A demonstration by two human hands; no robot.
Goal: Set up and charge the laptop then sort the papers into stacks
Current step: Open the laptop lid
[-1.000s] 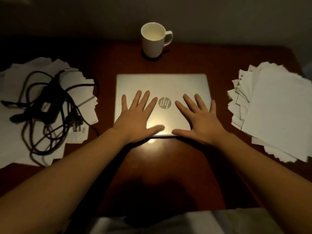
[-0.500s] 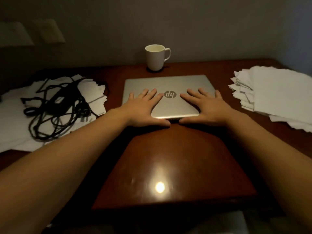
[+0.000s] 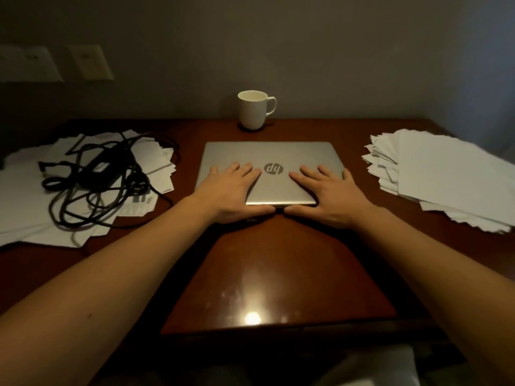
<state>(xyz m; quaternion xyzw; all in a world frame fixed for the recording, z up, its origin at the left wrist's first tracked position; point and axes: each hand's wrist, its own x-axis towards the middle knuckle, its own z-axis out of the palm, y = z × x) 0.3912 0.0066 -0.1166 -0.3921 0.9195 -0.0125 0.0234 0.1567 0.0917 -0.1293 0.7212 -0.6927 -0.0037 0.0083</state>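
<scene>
The left hand [image 3: 231, 190] and right hand [image 3: 328, 195] are laid flat on the closed laptop [image 3: 271, 154], fingers straight. The thumbs are set at its front edge.

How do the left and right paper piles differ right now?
The left paper pile has the black charger cable tangled on top; the right paper pile carries nothing. The left pile is spread loose, with print showing; the right pile's top sheet is blank. Both are white, untidy, flanking the laptop.
</scene>
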